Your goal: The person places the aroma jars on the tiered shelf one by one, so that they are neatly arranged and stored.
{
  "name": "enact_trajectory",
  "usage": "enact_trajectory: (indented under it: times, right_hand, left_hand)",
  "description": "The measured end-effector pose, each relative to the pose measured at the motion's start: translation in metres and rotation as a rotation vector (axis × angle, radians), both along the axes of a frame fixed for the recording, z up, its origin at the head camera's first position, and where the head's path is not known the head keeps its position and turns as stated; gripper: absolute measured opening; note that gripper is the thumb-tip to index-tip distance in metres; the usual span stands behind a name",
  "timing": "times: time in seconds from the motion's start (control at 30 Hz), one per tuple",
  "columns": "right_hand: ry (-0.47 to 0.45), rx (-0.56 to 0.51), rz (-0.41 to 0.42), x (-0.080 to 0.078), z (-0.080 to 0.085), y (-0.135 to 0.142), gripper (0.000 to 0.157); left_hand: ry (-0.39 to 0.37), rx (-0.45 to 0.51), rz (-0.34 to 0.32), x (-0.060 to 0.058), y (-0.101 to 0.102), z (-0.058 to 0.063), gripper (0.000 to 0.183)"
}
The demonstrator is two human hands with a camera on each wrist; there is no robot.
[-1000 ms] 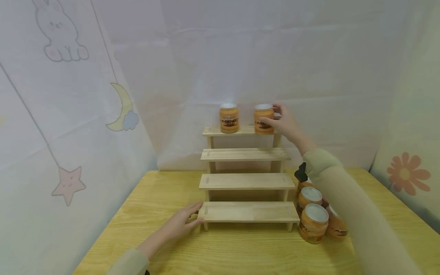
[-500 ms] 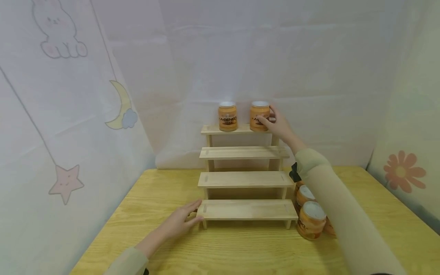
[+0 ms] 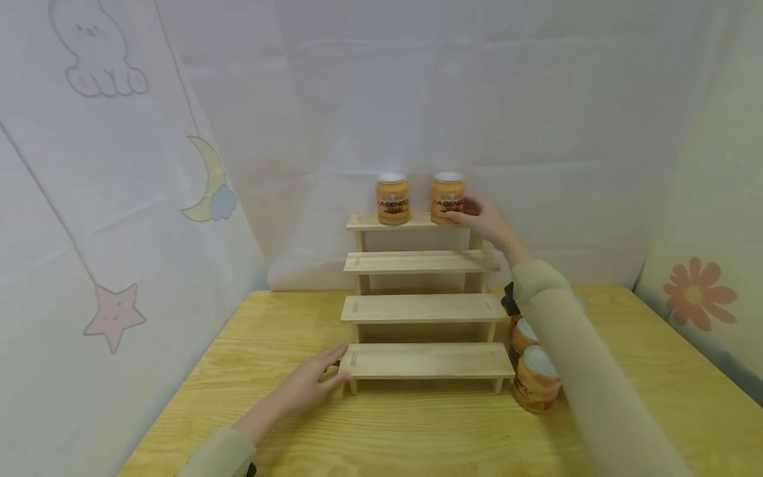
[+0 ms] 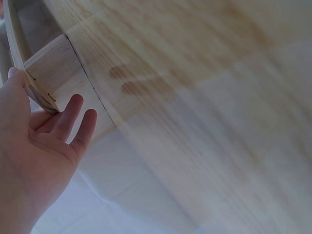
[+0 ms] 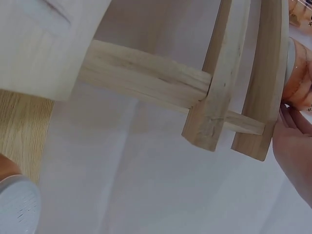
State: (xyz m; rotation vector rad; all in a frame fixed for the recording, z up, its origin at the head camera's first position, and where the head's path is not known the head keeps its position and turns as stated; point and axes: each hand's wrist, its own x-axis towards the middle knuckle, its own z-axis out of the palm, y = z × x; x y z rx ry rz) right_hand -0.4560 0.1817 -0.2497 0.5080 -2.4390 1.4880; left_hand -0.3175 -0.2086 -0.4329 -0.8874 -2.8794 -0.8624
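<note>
A stepped wooden shelf [image 3: 423,307] stands on the table. On its top step, two orange jars with pale lids stand upright and apart: the left jar [image 3: 393,201] and the right jar [image 3: 446,192]. My right hand [image 3: 491,224] holds the right jar low on its right side, thumb on the front and fingers partly hidden behind. In the right wrist view, this jar [image 5: 298,78] sits at the right edge above my fingers. My left hand [image 3: 301,386] grips the left end of the lowest step; in the left wrist view, thumb and forefinger straddle the board end [image 4: 46,100].
More orange jars [image 3: 536,384] cluster on the table right of the shelf, partly hidden by my right sleeve [image 3: 587,371]. Pale printed cloth [image 3: 536,99] hangs behind and at both sides of the wooden table [image 3: 393,437].
The right jar has moved slightly left, closer to the left jar, and settled on the top step. My right thumb has slid lower on it. My left hand keeps its place.
</note>
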Motion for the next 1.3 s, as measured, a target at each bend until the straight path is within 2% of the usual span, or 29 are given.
enact_trajectory:
  times: [0.2, 0.37, 0.6, 0.83, 1.07, 1.3]
  right_hand:
    - [0.014, 0.052, -0.041, -0.002, -0.001, -0.006, 0.064]
    - [0.046, 0.084, -0.076, -0.005, -0.003, -0.011, 0.062]
    - [0.084, 0.072, -0.098, -0.004, -0.009, -0.015, 0.057]
    - [0.107, 0.036, -0.098, -0.006, -0.011, -0.015, 0.061]
    - [0.081, -0.004, -0.109, 0.007, -0.012, -0.008, 0.07]
    - [0.11, 0.007, -0.045, 0.028, -0.015, 0.004, 0.064]
  left_hand:
    - [-0.016, -0.001, -0.004, 0.0, -0.002, 0.0, 0.074]
    - [0.006, 0.007, -0.01, 0.0, -0.002, 0.0, 0.074]
    - [0.043, -0.009, -0.005, 0.0, -0.003, -0.003, 0.073]
    - [0.034, -0.007, 0.012, -0.003, -0.002, -0.003, 0.072]
    - [0.01, 0.008, 0.003, -0.006, -0.002, -0.004, 0.073]
    - [-0.007, 0.011, 0.016, -0.008, -0.003, -0.004, 0.074]
